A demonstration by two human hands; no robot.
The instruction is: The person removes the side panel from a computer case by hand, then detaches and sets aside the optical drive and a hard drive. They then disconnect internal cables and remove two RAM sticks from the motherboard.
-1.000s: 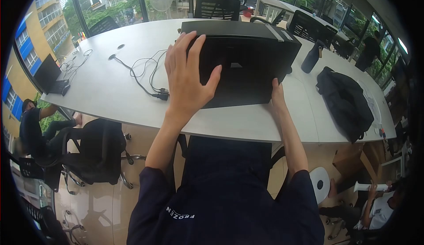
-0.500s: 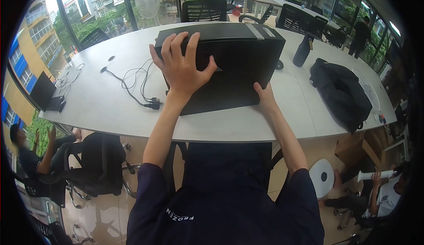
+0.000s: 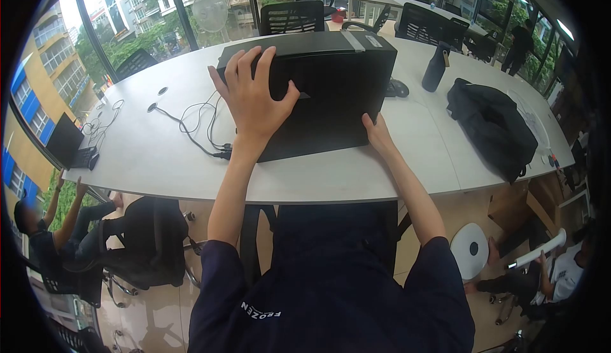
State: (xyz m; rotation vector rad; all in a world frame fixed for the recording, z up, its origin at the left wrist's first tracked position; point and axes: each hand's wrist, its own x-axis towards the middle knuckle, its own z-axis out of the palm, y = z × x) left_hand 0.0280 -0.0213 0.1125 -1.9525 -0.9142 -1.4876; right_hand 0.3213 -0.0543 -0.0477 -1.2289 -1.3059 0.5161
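Note:
A black computer case (image 3: 337, 89) stands on the white table in front of me, slightly turned, with a strip of tape over its top near the right end. My left hand (image 3: 254, 101) grips its upper left part, fingers spread at the top edge and thumb against the near panel. Low on the right edge, my right hand (image 3: 379, 133) holds the case, its thumb on the near side and the other fingers mostly hidden behind. Black cables (image 3: 197, 130) lie on the table just left of the case. A dark mouse (image 3: 399, 88) is beyond its right side.
On the white table (image 3: 420, 155) are a dark bottle (image 3: 435, 68), a black bag or garment (image 3: 493, 124) and, far left, a laptop (image 3: 67, 143). One person sits at lower left, another at lower right holding a white tube-like part (image 3: 538, 249). Office chairs stand around.
The computer case has shifted slightly left with both my hands on it, showing more of the mouse. The person on the left reaches to the table edge; the person on the right has tilted the white part.

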